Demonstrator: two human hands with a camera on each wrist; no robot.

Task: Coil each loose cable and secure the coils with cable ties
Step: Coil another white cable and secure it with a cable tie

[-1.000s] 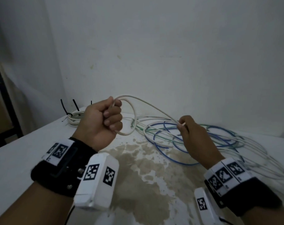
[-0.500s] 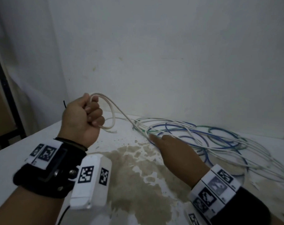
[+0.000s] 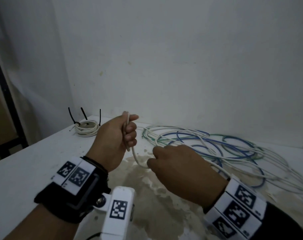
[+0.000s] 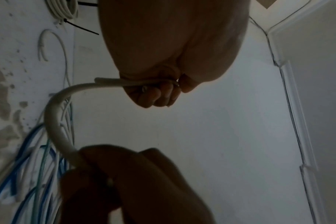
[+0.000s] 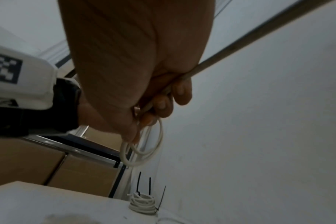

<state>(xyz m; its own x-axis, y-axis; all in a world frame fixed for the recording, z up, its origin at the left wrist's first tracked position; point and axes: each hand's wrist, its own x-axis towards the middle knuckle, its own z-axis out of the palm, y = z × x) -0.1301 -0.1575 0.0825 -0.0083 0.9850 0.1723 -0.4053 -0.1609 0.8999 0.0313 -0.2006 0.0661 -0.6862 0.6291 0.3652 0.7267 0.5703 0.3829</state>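
My left hand point(image 3: 128, 134) is raised as a fist and grips small loops of a white cable point(image 3: 136, 157). The right wrist view shows those loops point(image 5: 144, 148) hanging below the fingers. Just below and to the right, my right hand point(image 3: 154, 158) holds the same cable where it sags out of the left fist. From there the cable trails back to the loose tangle of white, blue and green cables point(image 3: 216, 146) on the table. In the left wrist view, the left hand point(image 4: 159, 91) clamps the cable point(image 4: 54, 118) and the right hand point(image 4: 109, 174) grips it lower down.
A finished white coil point(image 3: 85, 129) with black cable ties sticking up lies at the table's back left corner. The white table point(image 3: 26, 170) has a brown stain in its middle. A wall stands close behind. A dark shelf frame point(image 3: 7, 104) and cardboard boxes point(image 5: 29, 159) stand to the left.
The right hand, stretched toward the cable tangle half a second ago, has come back to the left fist and now holds the white cable. The left hand has shifted right.
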